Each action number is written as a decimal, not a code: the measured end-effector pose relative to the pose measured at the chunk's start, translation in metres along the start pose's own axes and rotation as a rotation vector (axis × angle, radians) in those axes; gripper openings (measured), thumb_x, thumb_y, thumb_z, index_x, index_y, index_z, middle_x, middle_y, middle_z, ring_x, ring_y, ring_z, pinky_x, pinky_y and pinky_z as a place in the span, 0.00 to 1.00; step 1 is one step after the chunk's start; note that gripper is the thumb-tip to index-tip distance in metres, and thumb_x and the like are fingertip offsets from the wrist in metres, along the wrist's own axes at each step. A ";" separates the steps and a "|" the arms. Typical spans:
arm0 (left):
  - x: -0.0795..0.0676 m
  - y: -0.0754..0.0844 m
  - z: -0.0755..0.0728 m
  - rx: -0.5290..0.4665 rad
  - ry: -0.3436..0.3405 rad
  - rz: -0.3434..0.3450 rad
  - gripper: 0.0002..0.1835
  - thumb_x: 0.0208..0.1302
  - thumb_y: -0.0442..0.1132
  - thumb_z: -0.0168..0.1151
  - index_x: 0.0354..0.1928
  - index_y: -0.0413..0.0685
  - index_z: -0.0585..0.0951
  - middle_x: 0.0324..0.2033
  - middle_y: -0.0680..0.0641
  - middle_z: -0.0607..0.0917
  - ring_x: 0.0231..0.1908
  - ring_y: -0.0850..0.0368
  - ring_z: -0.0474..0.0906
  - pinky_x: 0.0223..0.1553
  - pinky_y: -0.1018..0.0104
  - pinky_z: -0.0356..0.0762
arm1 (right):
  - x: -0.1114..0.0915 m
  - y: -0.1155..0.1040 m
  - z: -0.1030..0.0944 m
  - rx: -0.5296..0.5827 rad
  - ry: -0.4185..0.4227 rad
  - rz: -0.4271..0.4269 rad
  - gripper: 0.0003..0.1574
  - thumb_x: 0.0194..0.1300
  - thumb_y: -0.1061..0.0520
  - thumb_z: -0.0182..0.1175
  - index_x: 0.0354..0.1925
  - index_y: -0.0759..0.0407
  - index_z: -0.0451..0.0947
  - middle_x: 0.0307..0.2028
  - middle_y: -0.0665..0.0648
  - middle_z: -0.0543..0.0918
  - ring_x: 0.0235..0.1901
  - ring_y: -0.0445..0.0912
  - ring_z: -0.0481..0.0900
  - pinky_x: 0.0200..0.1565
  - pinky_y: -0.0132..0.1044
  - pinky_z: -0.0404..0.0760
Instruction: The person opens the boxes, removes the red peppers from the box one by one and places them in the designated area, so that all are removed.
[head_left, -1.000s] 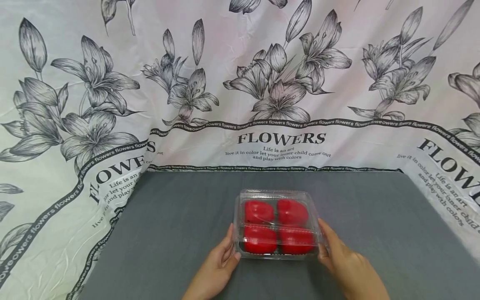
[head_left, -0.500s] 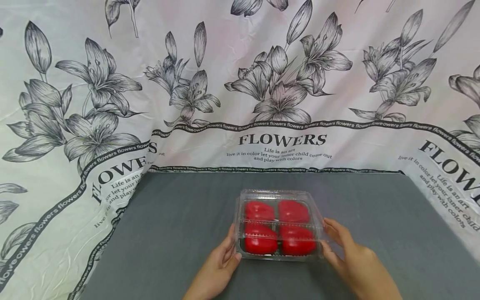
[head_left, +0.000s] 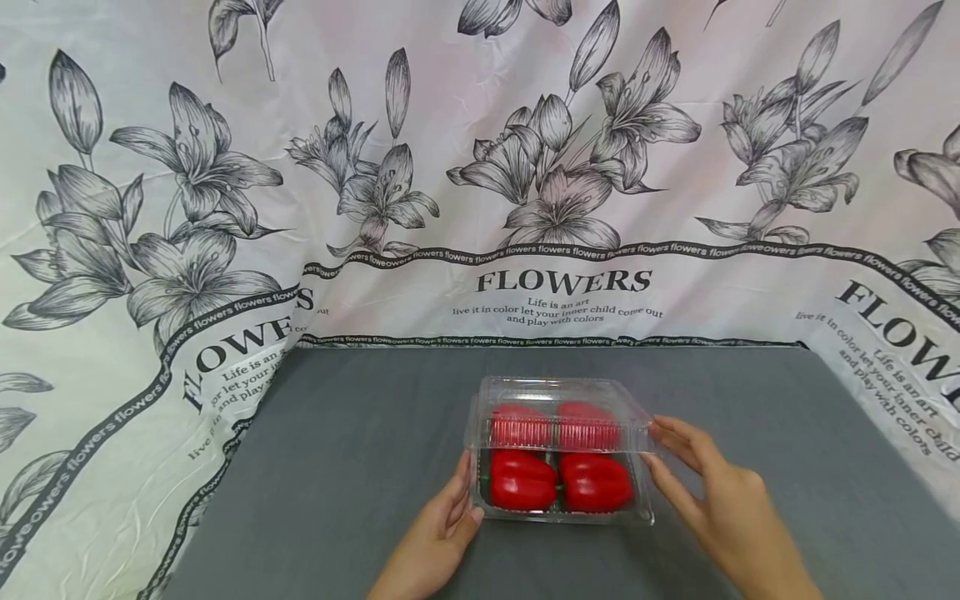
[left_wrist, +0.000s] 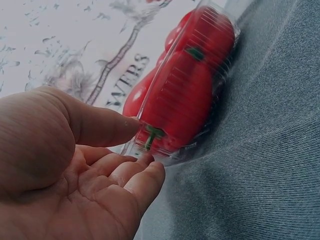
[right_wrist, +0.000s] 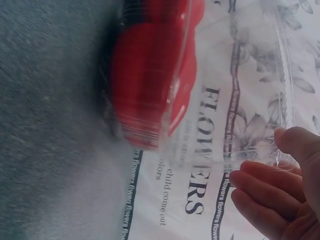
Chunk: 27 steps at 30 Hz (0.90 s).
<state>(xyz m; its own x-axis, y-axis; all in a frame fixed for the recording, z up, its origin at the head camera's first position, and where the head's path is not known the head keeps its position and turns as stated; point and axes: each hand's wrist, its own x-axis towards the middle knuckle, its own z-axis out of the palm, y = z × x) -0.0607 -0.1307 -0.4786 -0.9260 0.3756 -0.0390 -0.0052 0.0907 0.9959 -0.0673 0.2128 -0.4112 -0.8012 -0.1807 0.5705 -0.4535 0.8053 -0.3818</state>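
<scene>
A clear plastic clamshell container [head_left: 566, 517] sits on the grey surface with several red bell peppers [head_left: 522, 481] inside. My left hand [head_left: 435, 529] grips its left side, thumb at the rim and fingers along the wall. In the left wrist view a green pepper stem [left_wrist: 154, 134] shows just past the thumb. At the right, my right hand [head_left: 731, 504] pinches the corner of the clear lid [head_left: 637, 437] between thumb and fingers. The lid is tilted up at the front and covers the back peppers in the head view. Its raised edge [right_wrist: 285, 65] shows in the right wrist view.
Grey cloth [head_left: 360, 433] covers the tabletop around the container. A white curtain [head_left: 405, 300] printed with lilies and the word FLOWERS hangs behind the table and along both sides.
My right hand has moved right and up, lifting the lid's front edge, so the front peppers now show uncovered. The left hand keeps its grip, almost unmoved.
</scene>
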 end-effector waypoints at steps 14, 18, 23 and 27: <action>0.000 -0.002 0.000 -0.030 -0.008 0.006 0.41 0.82 0.37 0.56 0.85 0.40 0.45 0.84 0.40 0.49 0.80 0.42 0.48 0.69 0.78 0.58 | 0.023 0.005 -0.002 0.075 0.113 0.029 0.35 0.54 0.66 0.81 0.60 0.58 0.83 0.52 0.55 0.91 0.54 0.15 0.73 0.46 0.11 0.73; 0.000 -0.001 0.001 -0.028 -0.018 0.004 0.41 0.82 0.37 0.55 0.85 0.40 0.45 0.84 0.40 0.48 0.81 0.43 0.46 0.70 0.78 0.56 | 0.027 0.006 -0.003 0.110 0.116 0.050 0.32 0.56 0.67 0.79 0.58 0.57 0.84 0.52 0.55 0.91 0.52 0.15 0.75 0.46 0.11 0.74; 0.000 0.001 0.001 -0.029 -0.025 0.011 0.40 0.82 0.37 0.54 0.85 0.40 0.44 0.83 0.38 0.48 0.81 0.43 0.45 0.71 0.77 0.54 | 0.030 0.008 -0.002 0.133 0.126 0.069 0.28 0.58 0.68 0.78 0.57 0.56 0.85 0.50 0.55 0.92 0.50 0.15 0.77 0.46 0.12 0.74; 0.000 0.001 0.002 -0.032 -0.016 0.005 0.40 0.82 0.36 0.54 0.85 0.39 0.45 0.83 0.38 0.48 0.81 0.43 0.45 0.70 0.78 0.54 | 0.033 0.012 0.000 0.132 0.136 0.081 0.26 0.60 0.66 0.77 0.57 0.55 0.86 0.48 0.55 0.93 0.48 0.14 0.77 0.43 0.12 0.75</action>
<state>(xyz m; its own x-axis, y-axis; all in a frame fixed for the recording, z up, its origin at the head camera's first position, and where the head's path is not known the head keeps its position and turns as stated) -0.0602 -0.1292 -0.4774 -0.9198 0.3908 -0.0353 -0.0132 0.0592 0.9982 -0.0990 0.2161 -0.3973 -0.7812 -0.0334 0.6233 -0.4442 0.7312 -0.5177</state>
